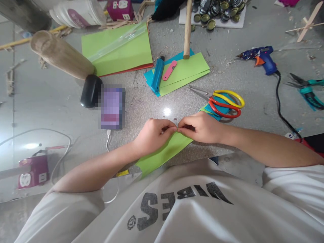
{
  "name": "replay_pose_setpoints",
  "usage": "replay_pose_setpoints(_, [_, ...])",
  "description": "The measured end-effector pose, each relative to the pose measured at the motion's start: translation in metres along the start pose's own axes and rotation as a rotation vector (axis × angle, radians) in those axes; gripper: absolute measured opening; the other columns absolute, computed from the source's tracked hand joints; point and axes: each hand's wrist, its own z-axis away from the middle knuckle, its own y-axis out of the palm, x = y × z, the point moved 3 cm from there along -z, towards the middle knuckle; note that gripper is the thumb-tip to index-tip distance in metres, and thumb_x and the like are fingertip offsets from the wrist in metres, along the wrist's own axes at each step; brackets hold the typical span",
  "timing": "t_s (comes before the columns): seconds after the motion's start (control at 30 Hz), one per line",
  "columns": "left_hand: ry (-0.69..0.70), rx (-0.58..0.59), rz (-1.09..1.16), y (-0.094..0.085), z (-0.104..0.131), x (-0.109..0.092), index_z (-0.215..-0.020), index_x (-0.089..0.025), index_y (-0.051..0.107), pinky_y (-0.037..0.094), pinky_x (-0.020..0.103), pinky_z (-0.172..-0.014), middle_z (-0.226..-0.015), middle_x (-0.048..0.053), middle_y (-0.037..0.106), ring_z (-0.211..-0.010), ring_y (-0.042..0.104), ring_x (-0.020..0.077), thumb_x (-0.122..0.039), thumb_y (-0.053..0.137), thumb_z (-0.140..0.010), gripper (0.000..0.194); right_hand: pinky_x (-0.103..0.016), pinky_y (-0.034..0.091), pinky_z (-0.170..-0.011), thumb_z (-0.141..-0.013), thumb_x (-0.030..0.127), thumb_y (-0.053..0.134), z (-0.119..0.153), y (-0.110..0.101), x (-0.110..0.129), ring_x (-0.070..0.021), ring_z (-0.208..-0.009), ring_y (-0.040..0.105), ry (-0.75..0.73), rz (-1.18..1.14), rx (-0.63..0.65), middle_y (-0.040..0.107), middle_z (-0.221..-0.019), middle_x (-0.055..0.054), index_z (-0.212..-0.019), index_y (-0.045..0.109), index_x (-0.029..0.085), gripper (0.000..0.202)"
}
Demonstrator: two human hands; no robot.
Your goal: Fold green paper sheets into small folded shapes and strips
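My left hand and my right hand meet in front of my chest, fingertips pinched close together. Between them they grip the upper edge of a green paper strip, which slants down to the left toward my shirt. Thumb and forefinger are closed on each side; the pinched bit of paper is tiny and mostly covered. Just past my right hand lie scissors with one yellow and one red handle, blades apart. Under the handles sit small blue paper pieces.
Ahead lie a blue cutter knife and a pink cutter on paper strips. Green sheets, a tumbler and a phone are to the left. A glue gun, pliers and bottle caps are rightward.
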Motion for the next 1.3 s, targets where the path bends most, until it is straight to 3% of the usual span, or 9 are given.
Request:
replay_pose_setpoints(0.13, [0.037, -0.001, -0.001, 0.000, 0.001, -0.002, -0.098, -0.021, 0.092, 0.056, 0.029, -0.072, -0.086, 0.003, 0.090, -0.075, 0.076, 0.0179, -0.033, 0.068, -0.111, 0.030, -0.031, 0.041, -0.069, -0.117, 0.027, 0.067, 0.001, 0.001, 0.000, -0.0165, -0.070, 0.064, -0.046, 0.030, -0.022, 0.077, -0.080, -0.002, -0.097, 0.076, 0.021, 0.022])
replay_pose_setpoints(0.27, [0.140, -0.016, -0.032, 0.001, 0.004, 0.001, -0.111, -0.021, 0.093, 0.062, 0.027, -0.074, -0.096, 0.005, 0.094, -0.078, 0.082, 0.0179, -0.032, 0.067, -0.116, 0.028, -0.030, 0.039, -0.067, -0.115, 0.024, 0.066, 0.002, 0.002, 0.000, -0.0147, -0.066, 0.059, -0.057, 0.024, -0.016, 0.071, -0.076, 0.000, -0.095, 0.072, 0.022, 0.021])
replay_pose_setpoints(0.37, [0.285, -0.065, -0.173, 0.002, 0.006, 0.007, -0.117, -0.022, 0.092, 0.067, 0.028, -0.079, -0.099, 0.006, 0.094, -0.083, 0.087, 0.0194, -0.030, 0.061, -0.123, 0.032, -0.031, 0.039, -0.069, -0.116, 0.025, 0.065, 0.002, 0.002, 0.000, -0.0167, -0.071, 0.061, -0.033, 0.036, 0.043, 0.071, -0.079, -0.001, -0.097, 0.071, 0.022, 0.020])
replay_pose_setpoints(0.5, [0.532, -0.135, -0.400, 0.004, 0.009, 0.013, -0.116, -0.020, 0.089, 0.063, 0.029, -0.070, -0.087, 0.007, 0.089, -0.072, 0.083, 0.0194, -0.033, 0.050, -0.133, 0.044, -0.032, 0.038, -0.070, -0.124, 0.032, 0.062, 0.002, 0.001, 0.000, -0.0179, -0.071, 0.060, 0.006, 0.033, 0.093, 0.068, -0.078, 0.000, -0.098, 0.069, 0.023, 0.028])
replay_pose_setpoints(0.63, [0.620, -0.219, -0.504, 0.006, 0.010, 0.014, -0.110, -0.018, 0.085, 0.058, 0.030, -0.063, -0.081, 0.006, 0.085, -0.065, 0.079, 0.0187, -0.031, 0.043, -0.136, 0.051, -0.031, 0.040, -0.071, -0.128, 0.038, 0.059, 0.001, 0.002, 0.000, -0.0181, -0.074, 0.063, 0.000, 0.005, 0.062, 0.071, -0.082, -0.002, -0.097, 0.069, 0.023, 0.036])
replay_pose_setpoints(0.9, [0.462, -0.161, -0.422, 0.008, 0.011, 0.018, -0.112, -0.020, 0.088, 0.063, 0.030, -0.070, -0.084, 0.007, 0.088, -0.070, 0.081, 0.0198, -0.029, 0.050, -0.130, 0.043, -0.030, 0.040, -0.068, -0.126, 0.036, 0.064, 0.002, 0.007, 0.000, -0.0172, -0.072, 0.063, 0.005, -0.043, 0.036, 0.070, -0.080, 0.000, -0.099, 0.071, 0.023, 0.030])
replay_pose_setpoints(1.1, [0.203, -0.141, -0.140, 0.006, 0.010, 0.012, -0.112, -0.023, 0.095, 0.071, 0.029, -0.080, -0.097, 0.005, 0.096, -0.081, 0.090, 0.0204, -0.029, 0.063, -0.119, 0.033, -0.030, 0.043, -0.067, -0.120, 0.035, 0.070, 0.001, 0.009, -0.001, -0.0141, -0.064, 0.058, 0.096, -0.154, -0.012, 0.070, -0.075, 0.003, -0.099, 0.072, 0.024, 0.024])
replay_pose_setpoints(1.3, [0.089, -0.191, 0.123, 0.006, 0.012, 0.006, -0.103, -0.023, 0.096, 0.074, 0.030, -0.084, -0.099, 0.005, 0.098, -0.088, 0.093, 0.0227, -0.030, 0.071, -0.109, 0.027, -0.029, 0.046, -0.064, -0.113, 0.042, 0.074, -0.002, 0.013, 0.001, -0.0143, -0.067, 0.060, 0.218, -0.315, -0.062, 0.071, -0.075, 0.003, -0.097, 0.075, 0.023, 0.025])
